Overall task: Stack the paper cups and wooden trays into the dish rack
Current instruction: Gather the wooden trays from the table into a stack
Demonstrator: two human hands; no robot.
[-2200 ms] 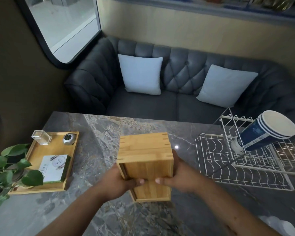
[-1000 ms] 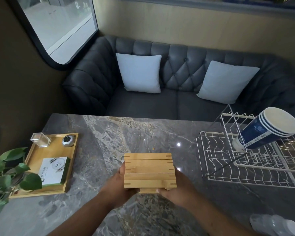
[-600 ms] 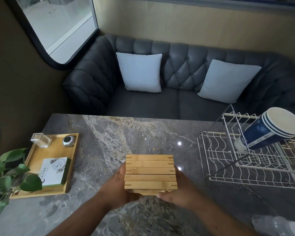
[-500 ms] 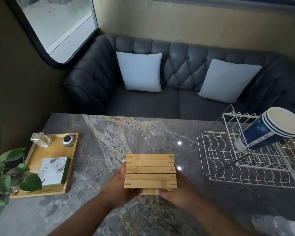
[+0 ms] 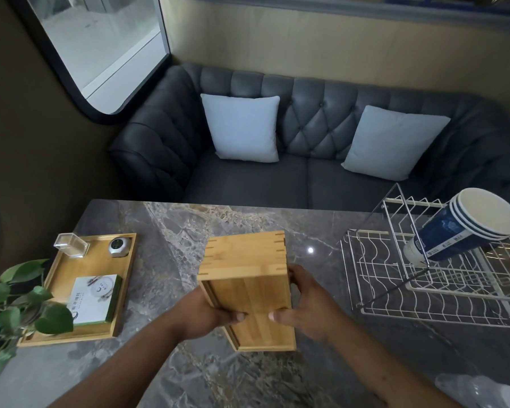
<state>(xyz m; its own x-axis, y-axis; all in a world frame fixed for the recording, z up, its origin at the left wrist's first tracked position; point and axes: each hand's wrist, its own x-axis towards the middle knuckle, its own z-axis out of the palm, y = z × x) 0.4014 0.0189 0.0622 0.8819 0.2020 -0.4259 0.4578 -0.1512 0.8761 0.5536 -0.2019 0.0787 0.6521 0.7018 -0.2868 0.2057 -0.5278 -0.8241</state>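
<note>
A stack of wooden trays (image 5: 248, 278) is held above the marble table, tilted so its flat underside faces me and its jointed edges point away. My left hand (image 5: 202, 315) grips its left side and my right hand (image 5: 305, 304) grips its right side, thumbs on the near face. To the right stands the white wire dish rack (image 5: 395, 293). A nested stack of blue paper cups (image 5: 465, 228) lies tilted on the rack's upper wires, open mouths up and to the right.
A larger wooden tray (image 5: 100, 260) at the left holds a white card, a small round device and a clear box. Plant leaves (image 5: 18, 307) overhang the left edge. A clear plastic bottle (image 5: 480, 391) lies at the bottom right. A dark sofa with two pillows stands behind the table.
The tray stack has been tipped from lying flat, edges toward me, to tilted with its flat underside facing me, and it has risen a little. Both hands kept their hold.
</note>
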